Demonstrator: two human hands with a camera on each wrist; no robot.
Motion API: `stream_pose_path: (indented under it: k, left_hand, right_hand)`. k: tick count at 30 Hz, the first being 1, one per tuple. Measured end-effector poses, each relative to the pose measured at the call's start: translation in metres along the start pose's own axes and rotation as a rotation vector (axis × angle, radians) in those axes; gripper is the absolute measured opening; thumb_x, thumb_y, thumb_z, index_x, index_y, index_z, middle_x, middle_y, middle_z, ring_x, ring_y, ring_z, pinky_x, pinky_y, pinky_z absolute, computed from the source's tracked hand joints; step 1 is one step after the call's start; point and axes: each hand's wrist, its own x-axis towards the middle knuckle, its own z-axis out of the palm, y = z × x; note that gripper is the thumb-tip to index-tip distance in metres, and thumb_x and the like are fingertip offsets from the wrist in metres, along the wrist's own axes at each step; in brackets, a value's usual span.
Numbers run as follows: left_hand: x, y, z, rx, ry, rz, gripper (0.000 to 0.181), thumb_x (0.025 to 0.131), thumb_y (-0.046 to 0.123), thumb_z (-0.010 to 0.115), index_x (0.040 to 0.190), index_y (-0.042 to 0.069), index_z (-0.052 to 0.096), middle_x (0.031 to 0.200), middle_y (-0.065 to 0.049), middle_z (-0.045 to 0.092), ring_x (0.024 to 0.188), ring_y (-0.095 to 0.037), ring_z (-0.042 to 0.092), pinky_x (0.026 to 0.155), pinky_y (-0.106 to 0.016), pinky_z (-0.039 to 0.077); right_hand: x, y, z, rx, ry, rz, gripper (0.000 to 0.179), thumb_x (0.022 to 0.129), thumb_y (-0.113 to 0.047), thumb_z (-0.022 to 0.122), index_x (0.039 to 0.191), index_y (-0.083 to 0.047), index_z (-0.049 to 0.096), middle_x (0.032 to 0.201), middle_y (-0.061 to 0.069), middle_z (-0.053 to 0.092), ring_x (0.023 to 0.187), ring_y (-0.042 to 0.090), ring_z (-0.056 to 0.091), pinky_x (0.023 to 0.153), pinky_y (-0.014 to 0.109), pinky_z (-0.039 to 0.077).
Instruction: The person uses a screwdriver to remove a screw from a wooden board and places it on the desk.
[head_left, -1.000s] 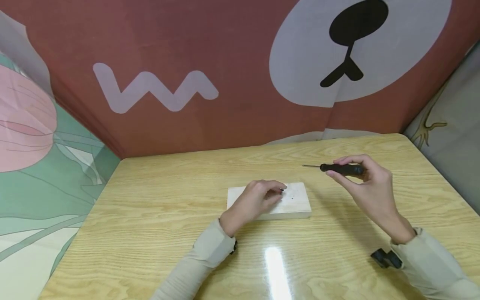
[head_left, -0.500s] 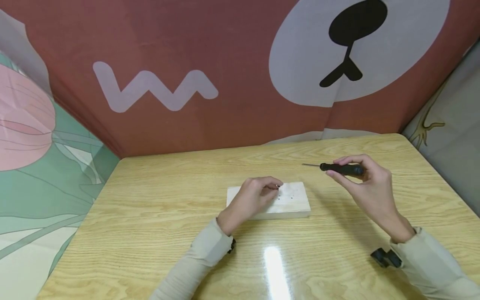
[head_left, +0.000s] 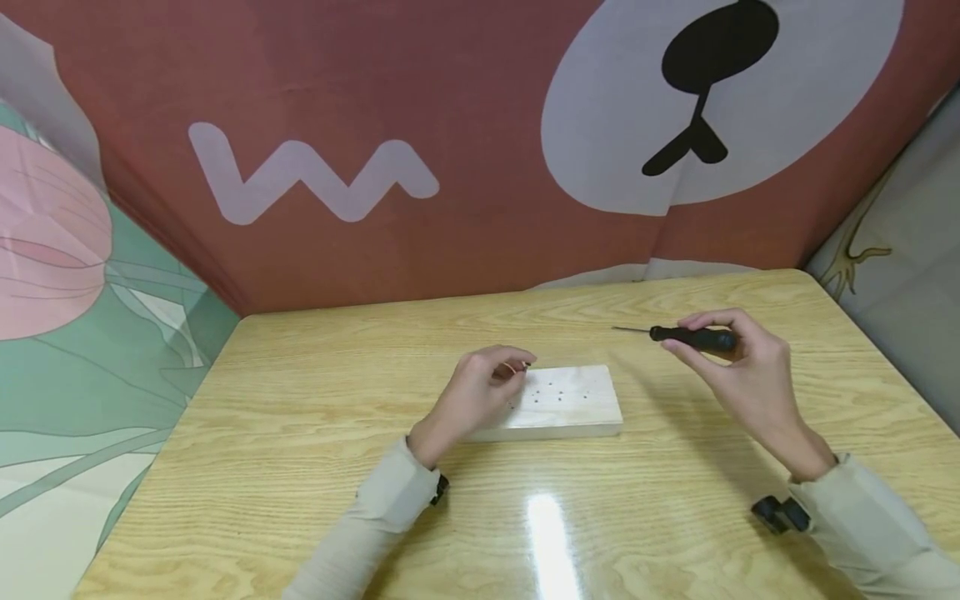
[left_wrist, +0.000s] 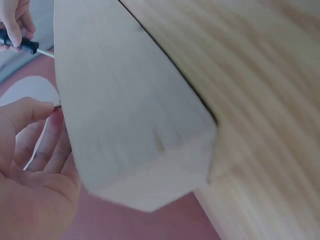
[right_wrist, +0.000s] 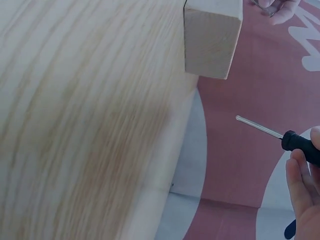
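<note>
A pale wooden block (head_left: 581,404) with several small dark holes lies flat on the table. My left hand (head_left: 471,396) is over its left end, thumb and forefinger pinching a tiny dark screw (left_wrist: 57,107); its threads show in the left wrist view, and most of it is hidden by the fingertips. Off to the right, my right hand (head_left: 757,379) holds a black-handled screwdriver (head_left: 693,337) in the air by its grip. The screwdriver's thin metal shaft (right_wrist: 259,126) points left, apart from the block.
The light wood-grain table (head_left: 315,417) extends around the block. Behind it hangs a reddish-brown printed cloth (head_left: 450,250), with a green floral cloth (head_left: 150,350) on the left and a grey one (head_left: 907,275) on the right. Dark wrist cameras sit at both cuffs.
My left hand has moved left along the block with the screw, uncovering more of the holes. The right hand with the screwdriver has shifted only slightly right.
</note>
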Motion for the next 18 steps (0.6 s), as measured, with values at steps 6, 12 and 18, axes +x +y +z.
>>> stream_pose_path:
  k: [6, 12, 18]
  left_hand:
    - [-0.006, -0.010, -0.013, 0.047, 0.021, -0.003, 0.023, 0.093, -0.001, 0.065, 0.114, 0.003, 0.072, 0.103, -0.015, 0.072, 0.087, -0.019, 0.070, 0.076, -0.020, 0.059]
    - [-0.013, -0.019, -0.028, 0.064, 0.032, -0.012, 0.025, 0.091, -0.003, 0.066, 0.115, 0.002, 0.072, 0.102, -0.016, 0.071, 0.087, -0.019, 0.068, 0.075, -0.023, 0.059]
    - [-0.019, -0.028, -0.041, 0.104, 0.044, 0.008, 0.027, 0.089, -0.007, 0.066, 0.115, 0.002, 0.071, 0.102, -0.017, 0.071, 0.086, -0.020, 0.069, 0.076, -0.025, 0.060]
  right_hand:
    - [0.000, 0.009, -0.003, -0.055, 0.008, 0.007, 0.035, 0.064, 0.020, 0.082, 0.091, 0.006, 0.065, 0.098, -0.026, 0.064, 0.086, -0.015, 0.063, 0.068, 0.001, 0.049]
    - [0.000, 0.020, -0.006, -0.142, 0.009, 0.000, 0.034, 0.063, 0.016, 0.085, 0.089, 0.003, 0.067, 0.097, -0.035, 0.061, 0.081, -0.022, 0.058, 0.058, 0.001, 0.042]
    - [0.000, 0.026, -0.007, -0.177, -0.025, 0.001, 0.035, 0.062, 0.016, 0.086, 0.089, 0.002, 0.068, 0.098, -0.037, 0.058, 0.081, -0.025, 0.055, 0.064, -0.003, 0.042]
